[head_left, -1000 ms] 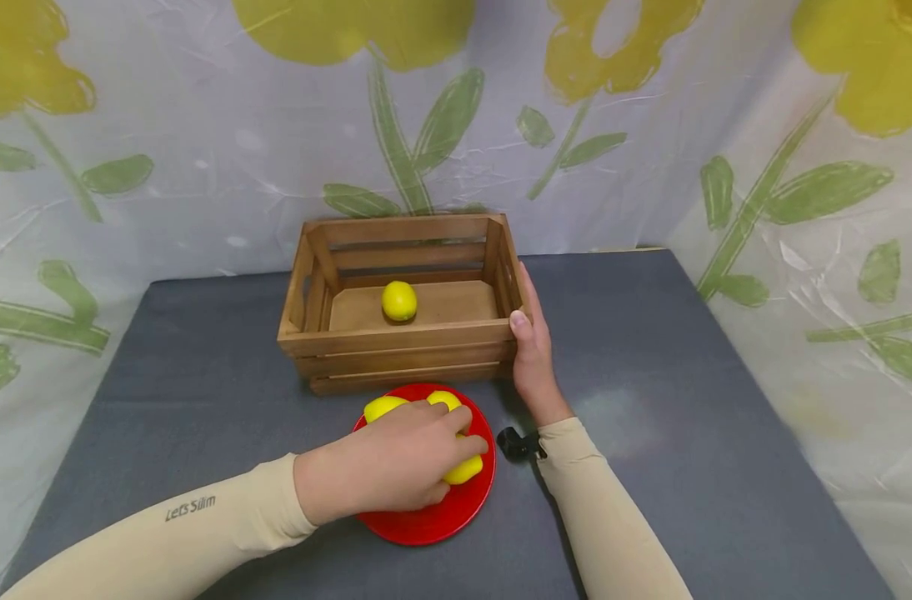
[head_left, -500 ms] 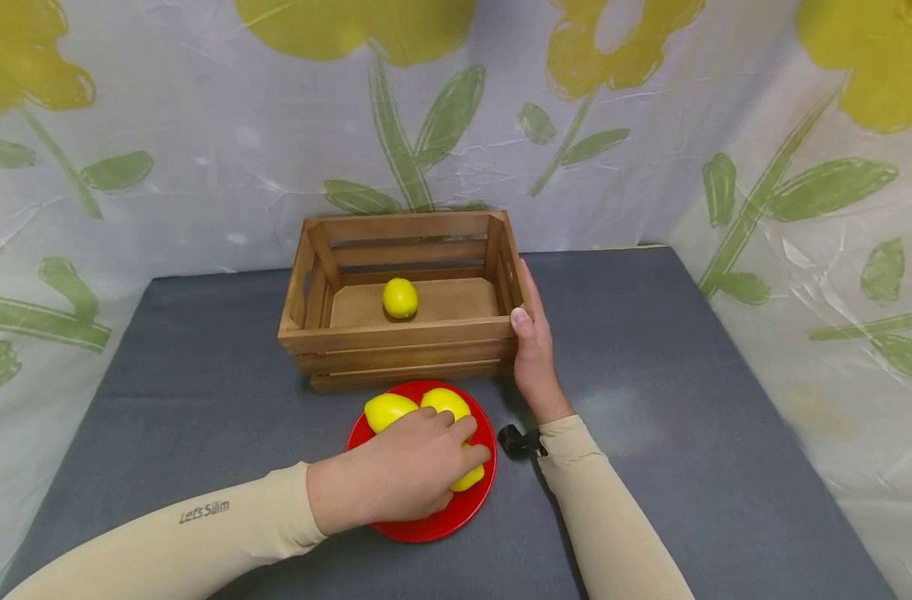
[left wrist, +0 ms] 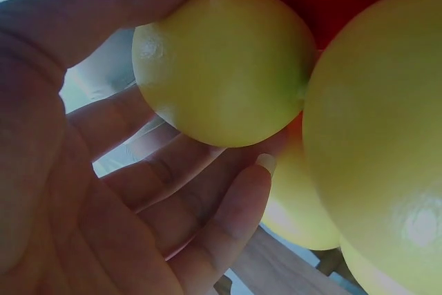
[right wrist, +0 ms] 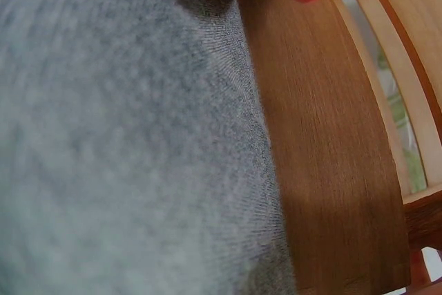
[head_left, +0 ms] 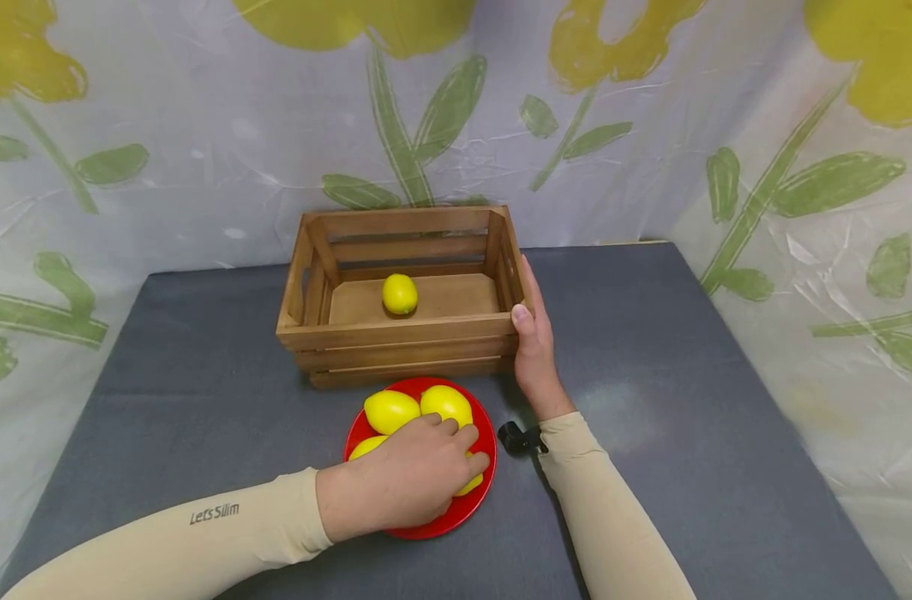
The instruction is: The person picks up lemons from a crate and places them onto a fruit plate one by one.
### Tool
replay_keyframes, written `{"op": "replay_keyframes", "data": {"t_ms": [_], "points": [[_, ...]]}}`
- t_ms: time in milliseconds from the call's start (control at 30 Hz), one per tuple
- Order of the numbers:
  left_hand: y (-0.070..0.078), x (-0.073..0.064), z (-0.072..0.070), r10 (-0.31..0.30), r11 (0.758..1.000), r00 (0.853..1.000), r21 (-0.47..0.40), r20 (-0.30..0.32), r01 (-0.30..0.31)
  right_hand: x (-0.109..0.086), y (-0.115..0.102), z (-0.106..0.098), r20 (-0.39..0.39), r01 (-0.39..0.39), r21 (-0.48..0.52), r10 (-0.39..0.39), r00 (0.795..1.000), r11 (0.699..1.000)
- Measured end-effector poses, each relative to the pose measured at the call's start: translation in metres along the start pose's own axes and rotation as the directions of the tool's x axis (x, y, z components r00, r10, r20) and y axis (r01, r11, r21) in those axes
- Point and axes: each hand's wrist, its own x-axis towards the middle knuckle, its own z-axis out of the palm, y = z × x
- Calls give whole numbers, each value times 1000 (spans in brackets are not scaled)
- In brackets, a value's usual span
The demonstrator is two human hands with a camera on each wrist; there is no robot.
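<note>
My left hand (head_left: 403,475) reaches over a red plate (head_left: 486,417) and holds a yellow lemon (head_left: 473,485) at the plate's right side. Seen from the left wrist, the thumb lies along one side of that lemon (left wrist: 224,67) and the fingers curl round the other. Other lemons (head_left: 391,412) lie on the plate beside the hand, partly covered by it. At the right end of a slatted wooden crate (head_left: 403,358), my right hand (head_left: 534,350) grips the side, thumb on the front corner. One lemon (head_left: 399,294) sits inside the crate.
The crate stands right behind the plate on a dark grey cloth-covered table (head_left: 201,358). A flower-printed sheet (head_left: 238,125) hangs close behind the table and along its sides. A small black device (head_left: 518,438) is strapped to the right wrist.
The left hand has shifted slightly right and toward the person with the lemon, uncovering more of the lemons at the plate's left. The right hand keeps its place on the crate.
</note>
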Motion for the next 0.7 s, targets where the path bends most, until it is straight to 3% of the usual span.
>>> {"op": "replay_keyframes", "data": {"t_ms": [433,700], "points": [[0,-2,-1,3,1000,1000,7,-8,-3,1,0,0,3,4,-4,-4,1000,1000],[-6,-6,-11,13,994,1000,-108,15,-12,0,1,-1,9,19,22,-19,1000,1000]]}}
